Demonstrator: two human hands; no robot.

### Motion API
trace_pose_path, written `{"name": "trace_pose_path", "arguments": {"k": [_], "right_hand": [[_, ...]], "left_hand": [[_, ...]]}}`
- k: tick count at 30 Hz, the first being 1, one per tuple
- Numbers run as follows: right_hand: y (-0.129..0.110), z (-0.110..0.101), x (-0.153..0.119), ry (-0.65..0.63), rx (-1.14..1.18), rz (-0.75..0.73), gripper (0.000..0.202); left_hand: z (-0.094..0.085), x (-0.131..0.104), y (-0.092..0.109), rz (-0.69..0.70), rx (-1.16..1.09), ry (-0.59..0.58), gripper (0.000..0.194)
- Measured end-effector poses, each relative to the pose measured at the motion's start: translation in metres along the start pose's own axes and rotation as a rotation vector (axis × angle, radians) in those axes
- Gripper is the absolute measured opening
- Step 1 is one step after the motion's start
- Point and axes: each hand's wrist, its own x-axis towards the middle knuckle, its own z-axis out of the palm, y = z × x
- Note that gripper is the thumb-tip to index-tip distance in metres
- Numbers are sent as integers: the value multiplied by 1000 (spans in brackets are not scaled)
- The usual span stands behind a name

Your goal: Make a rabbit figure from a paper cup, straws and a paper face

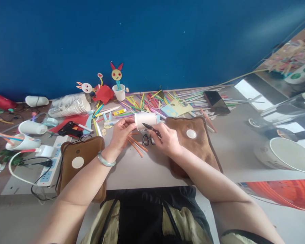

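A white paper cup (146,118) lies sideways in the air over the table, gripped at its left end by my left hand (122,132). My right hand (166,137) is closed round a small knife (149,127) with a dark blade, whose tip points left against or just in front of the cup's side; actual contact is hard to make out. Beneath the cup, a pair of scissors (146,139) with dark handles rests on the table beside several orange-brown sticks (137,146).
Brown cushioned pads (193,152) lie on both sides of my hands. Behind are many coloured sticks (142,101), a phone (217,102) and a rabbit figure in a cup (119,92). Stacked cups (73,107), a power strip (51,166) and cables stand left; a large white bucket (274,152) stands right.
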Motion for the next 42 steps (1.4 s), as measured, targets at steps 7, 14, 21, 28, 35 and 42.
{"name": "trace_pose_path", "arguments": {"k": [7, 14, 21, 28, 35, 42], "right_hand": [[1, 3, 0, 11, 89, 94, 21], [4, 5, 0, 19, 125, 117, 24], [-1, 6, -2, 30, 184, 79, 25], [0, 9, -2, 27, 209, 63, 24], [-2, 9, -2, 41, 178, 48, 21], [0, 10, -1, 72, 148, 41, 21]], "left_hand": [[-1, 2, -3, -75, -42, -77, 33], [1, 1, -3, -140, -42, -215, 27], [2, 3, -1, -112, -76, -203, 24], [3, 1, -4, -141, -84, -217, 18], [7, -2, -3, -152, -138, -177, 14], [7, -4, -3, -209, -201, -156, 17]]}}
